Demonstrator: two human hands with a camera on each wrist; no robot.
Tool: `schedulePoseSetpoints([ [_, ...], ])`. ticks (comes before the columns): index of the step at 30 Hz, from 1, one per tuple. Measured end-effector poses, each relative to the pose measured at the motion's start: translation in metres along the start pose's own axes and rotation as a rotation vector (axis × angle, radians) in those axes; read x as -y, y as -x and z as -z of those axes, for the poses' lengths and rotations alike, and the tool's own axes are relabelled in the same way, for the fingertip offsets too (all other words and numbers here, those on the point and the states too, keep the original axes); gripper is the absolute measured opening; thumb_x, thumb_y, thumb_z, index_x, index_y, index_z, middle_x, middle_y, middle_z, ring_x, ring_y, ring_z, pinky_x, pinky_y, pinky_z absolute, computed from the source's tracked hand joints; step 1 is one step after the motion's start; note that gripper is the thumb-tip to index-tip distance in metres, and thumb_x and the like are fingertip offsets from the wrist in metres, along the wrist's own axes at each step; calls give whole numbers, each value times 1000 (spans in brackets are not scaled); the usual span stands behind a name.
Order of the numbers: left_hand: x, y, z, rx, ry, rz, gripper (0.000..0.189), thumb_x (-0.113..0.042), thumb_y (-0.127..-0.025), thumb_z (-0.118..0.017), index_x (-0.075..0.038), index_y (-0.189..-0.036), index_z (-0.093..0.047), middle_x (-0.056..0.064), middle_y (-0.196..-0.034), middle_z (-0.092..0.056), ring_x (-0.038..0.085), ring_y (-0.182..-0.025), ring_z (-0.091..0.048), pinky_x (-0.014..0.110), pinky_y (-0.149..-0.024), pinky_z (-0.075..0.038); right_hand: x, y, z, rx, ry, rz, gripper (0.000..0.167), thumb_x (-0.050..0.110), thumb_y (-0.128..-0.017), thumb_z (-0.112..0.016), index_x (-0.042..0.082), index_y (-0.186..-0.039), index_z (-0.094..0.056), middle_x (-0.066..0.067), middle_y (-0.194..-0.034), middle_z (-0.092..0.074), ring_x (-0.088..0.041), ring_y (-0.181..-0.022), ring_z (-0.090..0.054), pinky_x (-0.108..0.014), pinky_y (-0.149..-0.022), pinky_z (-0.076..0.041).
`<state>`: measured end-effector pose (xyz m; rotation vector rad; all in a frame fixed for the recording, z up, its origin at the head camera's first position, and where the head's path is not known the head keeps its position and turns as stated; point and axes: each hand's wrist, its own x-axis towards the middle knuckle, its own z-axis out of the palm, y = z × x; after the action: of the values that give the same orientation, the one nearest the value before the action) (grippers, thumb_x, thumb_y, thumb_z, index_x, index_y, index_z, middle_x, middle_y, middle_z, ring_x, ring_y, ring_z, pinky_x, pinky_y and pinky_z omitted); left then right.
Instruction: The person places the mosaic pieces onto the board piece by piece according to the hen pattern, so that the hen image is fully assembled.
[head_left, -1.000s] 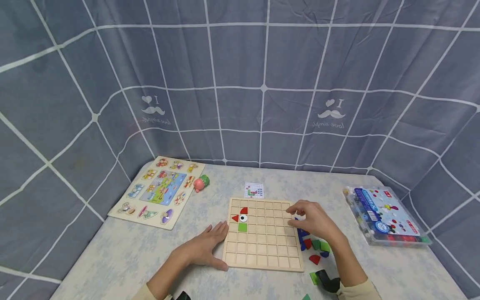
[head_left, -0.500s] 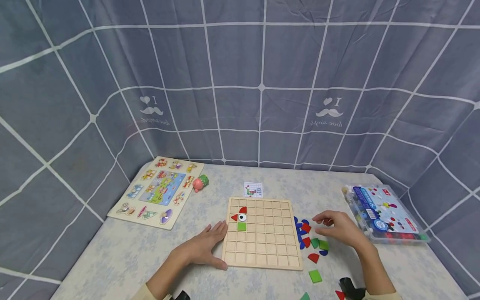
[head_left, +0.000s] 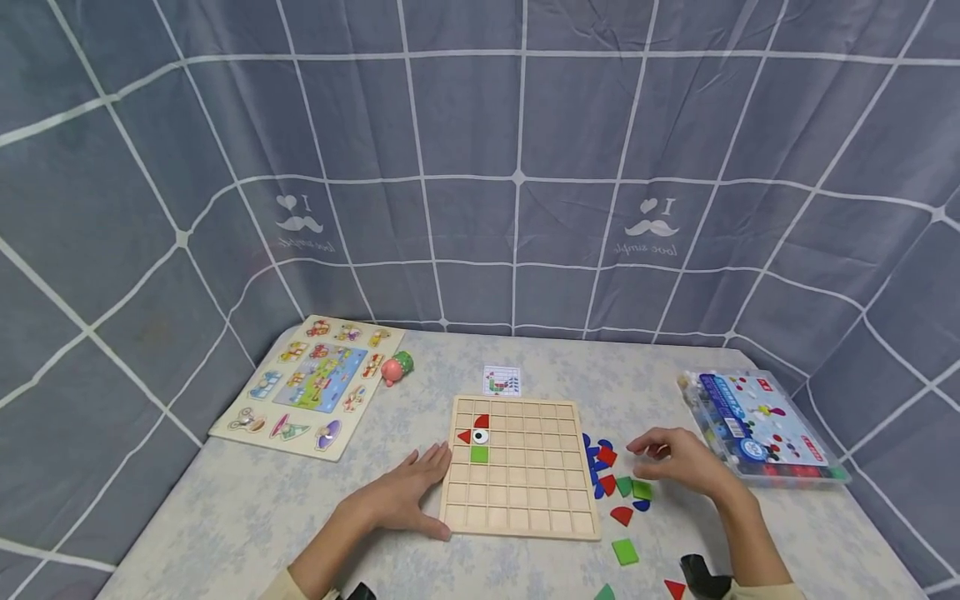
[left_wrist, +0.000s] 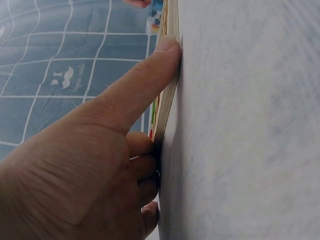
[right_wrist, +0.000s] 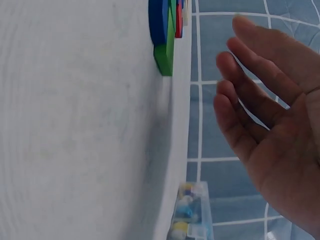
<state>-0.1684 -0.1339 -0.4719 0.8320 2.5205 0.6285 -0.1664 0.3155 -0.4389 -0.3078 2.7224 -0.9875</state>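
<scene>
My left hand (head_left: pixel 397 498) rests flat on the table, thumb (left_wrist: pixel 165 52) and fingers against the left side of a wooden grid board (head_left: pixel 540 500). In the board's upper left sit a red quarter-round block (head_left: pixel 482 422), a red triangle (head_left: pixel 465 437), a white block with a black eye dot (head_left: pixel 480 437) and a green square (head_left: pixel 479 454). My right hand (head_left: pixel 686 461) hovers over the table right of the loose blocks, its fingers loosely bent with nothing between them. Nearest it are a red block (head_left: pixel 606 456) and a green square block (head_left: pixel 641 490).
Several blue pieces (head_left: pixel 590 458) lie along the board's right edge. Further down are a red quarter-round (head_left: pixel 622 516) and a green square (head_left: pixel 624 552). A pattern card (head_left: pixel 502 381) lies behind the board. A picture puzzle (head_left: pixel 306 444), small toy (head_left: pixel 397 367) and clear box (head_left: pixel 765 425) flank it.
My right hand has moved from over the board's right edge to the right, past the loose blocks, and now hovers there. The left hand stays at the board; the view has shifted slightly.
</scene>
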Motion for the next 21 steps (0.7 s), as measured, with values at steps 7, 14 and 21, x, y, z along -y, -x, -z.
schedulePoseSetpoints([
  [7,-1,1,2,1,-4,-3,114,-57,-72,-78,1,-153,-22,15,-163,-17,30,-152,-14,53,-124,-12,-11,3,2,160,-77,-29,31,12,-74,-83,1,-100,-72,-7,-92,-69,-15,-76,-50,-21,-63,-46],
  [14,-1,1,2,5,-4,-3,115,-58,-72,-78,1,-153,-21,15,-163,-16,29,-152,-13,53,-124,-12,-15,3,1,168,-61,-55,29,8,-73,-83,1,-98,-72,-4,-89,-67,-19,-79,-51,-20,-64,-47],
  [21,-1,1,1,-3,-6,0,115,-58,-71,-78,1,-153,-22,15,-163,-17,29,-152,-14,53,-124,-13,-19,2,-1,94,-1,-50,23,11,-76,-81,3,-96,-73,-3,-85,-66,-14,-75,-51,-20,-62,-47],
])
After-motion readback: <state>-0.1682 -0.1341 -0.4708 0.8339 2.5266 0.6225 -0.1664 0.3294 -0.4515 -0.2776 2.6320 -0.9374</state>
